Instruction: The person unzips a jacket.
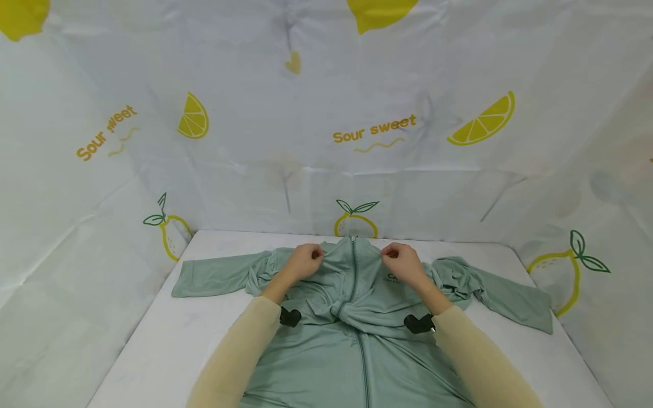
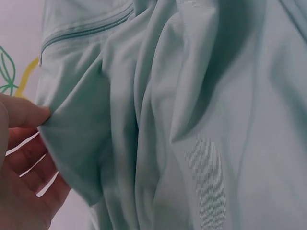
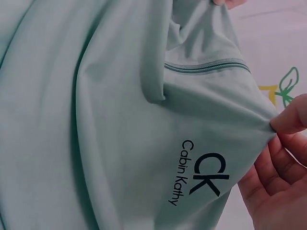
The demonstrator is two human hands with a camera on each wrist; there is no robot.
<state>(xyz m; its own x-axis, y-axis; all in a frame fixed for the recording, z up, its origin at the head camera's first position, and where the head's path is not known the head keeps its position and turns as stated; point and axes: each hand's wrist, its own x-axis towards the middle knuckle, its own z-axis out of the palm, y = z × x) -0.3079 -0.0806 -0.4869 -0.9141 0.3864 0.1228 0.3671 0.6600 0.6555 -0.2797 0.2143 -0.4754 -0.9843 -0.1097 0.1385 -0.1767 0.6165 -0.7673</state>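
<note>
A pale green zip-up jacket [image 1: 321, 362] lies on the white table, its front zipper running down the middle and its fabric bunched across the chest. My left hand [image 1: 305, 260] pinches the jacket near the left of the collar; the left wrist view shows thumb and fingers of this hand [image 2: 29, 148] at the cloth's edge. On the other side of the zipper, my right hand [image 1: 403, 262] pinches the fabric above the dark printed logo [image 3: 208, 173]. Between both hands the collar stands slightly raised. Both sleeves spread outward, the left sleeve [image 1: 219, 276] flatter, the right sleeve [image 1: 510, 297] crumpled near the shoulder.
The white table [image 1: 153, 351] has its far edge just behind the collar. A white curtain [image 1: 306, 113] printed with lemons and words hangs behind and along both sides. Dark wrist straps [image 1: 291, 317] show at the cream sleeves.
</note>
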